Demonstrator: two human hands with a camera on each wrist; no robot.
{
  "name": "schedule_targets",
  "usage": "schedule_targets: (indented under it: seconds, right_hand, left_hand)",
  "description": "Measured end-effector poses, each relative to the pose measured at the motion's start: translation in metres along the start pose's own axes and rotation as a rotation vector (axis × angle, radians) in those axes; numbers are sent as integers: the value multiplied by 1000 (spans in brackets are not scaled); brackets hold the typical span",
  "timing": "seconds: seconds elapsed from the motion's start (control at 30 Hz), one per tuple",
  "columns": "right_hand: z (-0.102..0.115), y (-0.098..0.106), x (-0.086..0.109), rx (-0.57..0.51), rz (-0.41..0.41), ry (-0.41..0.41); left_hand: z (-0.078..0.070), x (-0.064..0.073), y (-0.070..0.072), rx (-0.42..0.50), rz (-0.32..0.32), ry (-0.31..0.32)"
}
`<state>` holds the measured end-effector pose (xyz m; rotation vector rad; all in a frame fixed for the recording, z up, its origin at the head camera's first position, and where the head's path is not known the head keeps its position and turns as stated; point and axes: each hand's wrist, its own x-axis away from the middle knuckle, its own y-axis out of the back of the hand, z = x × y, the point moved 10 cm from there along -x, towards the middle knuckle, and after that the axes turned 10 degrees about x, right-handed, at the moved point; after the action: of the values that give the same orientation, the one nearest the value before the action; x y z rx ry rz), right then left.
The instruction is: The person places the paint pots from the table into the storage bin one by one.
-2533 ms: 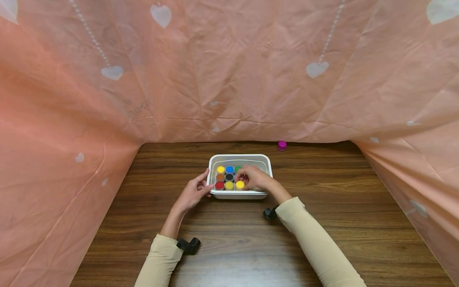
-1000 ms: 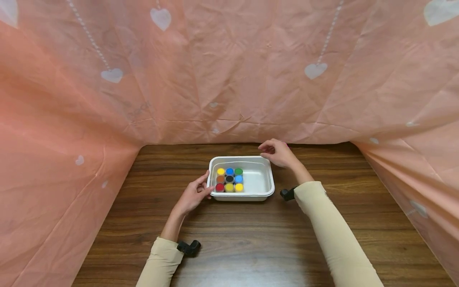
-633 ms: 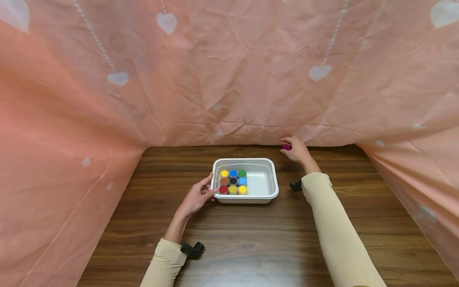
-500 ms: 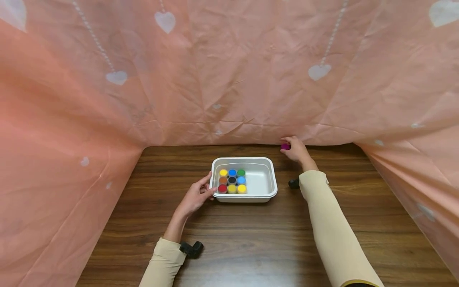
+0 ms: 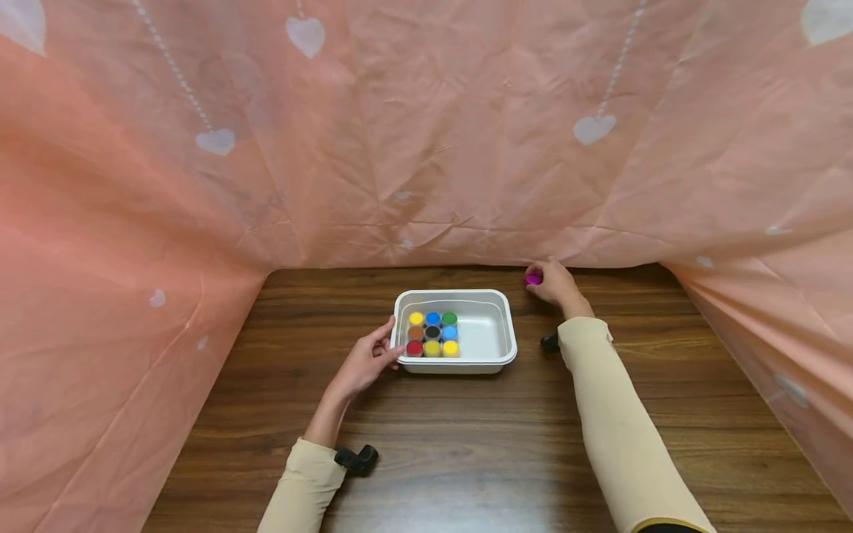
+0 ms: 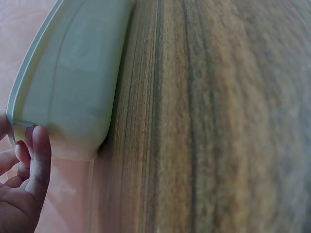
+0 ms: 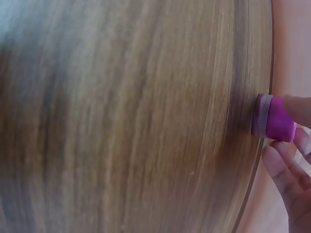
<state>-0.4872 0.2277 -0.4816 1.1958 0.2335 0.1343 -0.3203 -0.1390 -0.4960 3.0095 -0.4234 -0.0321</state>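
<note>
A white plastic tray (image 5: 485,362) stands on the table, with several small paint pots in its left part. They sit in close rows, with yellow, blue, green, brown, black, light blue and red lids. My left hand (image 5: 363,361) holds the tray's left end near the front corner, thumb at the rim. In the left wrist view, fingers (image 6: 41,155) lie against the tray's outer wall. Behind the tray and to its right, my right hand (image 5: 554,283) pinches a magenta-lidded paint pot (image 7: 281,120) between thumb and fingers. That pot is at the table's back edge, partly covered by the hand.
Bare wood shows inside the tray's surroundings on the brown table (image 5: 453,444). A pink curtain (image 5: 426,148) with white hearts hangs right behind the table's back edge and along both sides. Each wrist wears a small black camera (image 5: 358,460).
My right hand has left the pots in the tray, gone right and back to the magenta-lidded paint pot, and closed its fingers on it. My left hand has stayed on the tray.
</note>
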Motion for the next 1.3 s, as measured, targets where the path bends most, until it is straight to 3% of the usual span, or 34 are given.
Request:
schedule_targets:
  seconds: [0.37,0.67,1.0,1.3]
  right_hand:
    - [11,4,-4,9,124,73]
    - [27,14,-5,-44,96,129]
    - [46,19,3,4,74,219]
    - [44,23,16,-1,86,238]
  left_hand:
    - [-2,-1,1,-1,-6,1]
    - [-5,-2,7,-7,-8,-3]
    - [-1,-1,5,-6,-10,10]
    - [4,-2,-1,16,-3,23]
